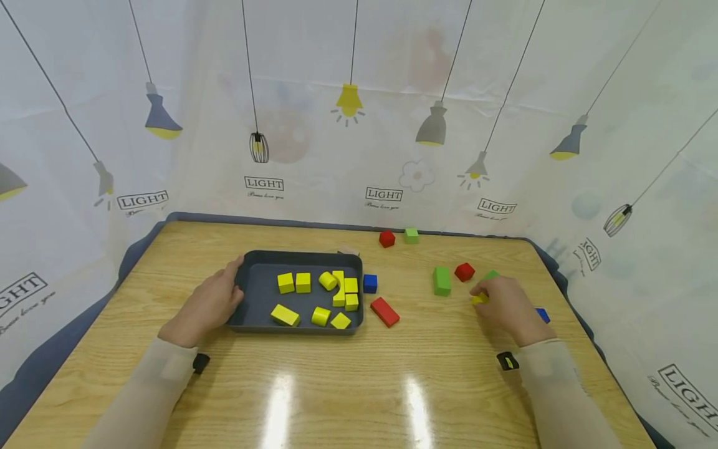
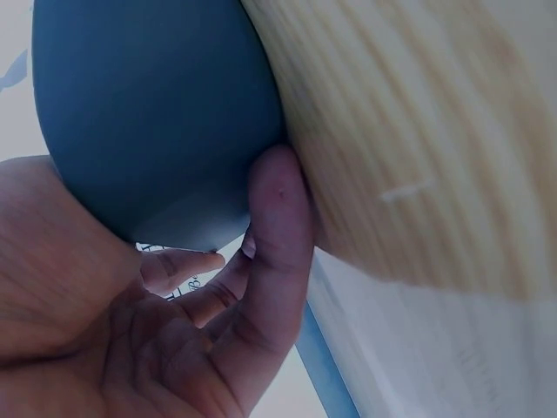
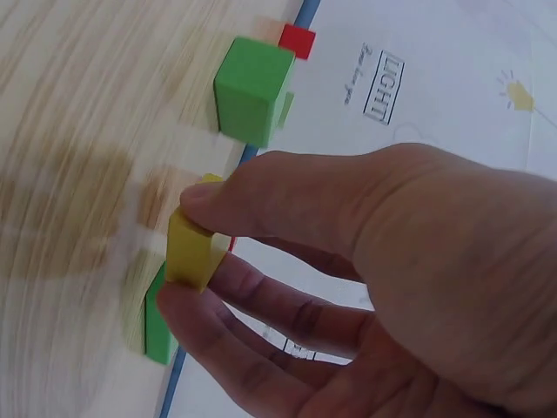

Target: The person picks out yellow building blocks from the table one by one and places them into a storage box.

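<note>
My left hand (image 1: 212,300) grips the left end of a dark grey tray (image 1: 260,257). In the left wrist view the tray (image 2: 157,113) sits between the thumb side and the fingers of that hand (image 2: 200,340). Inside the tray lie several yellow blocks, among them a cylinder (image 1: 321,316) and an arch-shaped piece (image 1: 339,289). My right hand (image 1: 507,308) pinches a yellow block (image 3: 190,248) between thumb and fingertips, at the right of the table. Beside that hand is a green block (image 1: 492,274), partly hidden by it.
Right of the tray lie a blue cube (image 1: 370,284), a red block (image 1: 384,312) and a taller green block (image 1: 442,281). A red block (image 1: 464,272) lies near my right hand, with a blue block (image 1: 542,315) beyond it. Another red (image 1: 387,239) and green cube (image 1: 411,236) sit by the back edge.
</note>
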Motion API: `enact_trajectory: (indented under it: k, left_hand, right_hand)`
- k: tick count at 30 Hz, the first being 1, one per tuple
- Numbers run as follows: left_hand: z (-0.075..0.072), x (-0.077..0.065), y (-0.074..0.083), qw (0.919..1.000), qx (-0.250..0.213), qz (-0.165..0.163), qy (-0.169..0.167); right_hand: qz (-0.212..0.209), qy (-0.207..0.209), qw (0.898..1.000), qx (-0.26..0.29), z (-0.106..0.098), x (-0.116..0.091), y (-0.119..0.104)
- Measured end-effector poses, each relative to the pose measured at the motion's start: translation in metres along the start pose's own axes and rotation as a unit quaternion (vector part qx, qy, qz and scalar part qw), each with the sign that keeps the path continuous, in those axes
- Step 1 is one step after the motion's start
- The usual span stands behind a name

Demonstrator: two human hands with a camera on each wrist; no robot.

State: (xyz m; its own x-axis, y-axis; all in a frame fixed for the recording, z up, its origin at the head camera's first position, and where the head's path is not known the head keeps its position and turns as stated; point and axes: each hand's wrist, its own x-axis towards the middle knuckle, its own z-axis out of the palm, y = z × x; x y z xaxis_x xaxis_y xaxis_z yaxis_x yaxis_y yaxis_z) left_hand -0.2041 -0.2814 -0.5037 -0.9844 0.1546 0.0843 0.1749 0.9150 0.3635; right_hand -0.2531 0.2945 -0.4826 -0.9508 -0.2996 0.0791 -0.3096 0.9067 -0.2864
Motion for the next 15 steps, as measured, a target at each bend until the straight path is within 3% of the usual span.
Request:
enact_trajectory:
  k: [15]
  left_hand:
    - [0.0,0.0,0.001,1.0,-0.003,0.004,0.003]
  right_hand:
    - [-0.04,-0.011,0.999,0.006,0.013,0.01,-0.034]
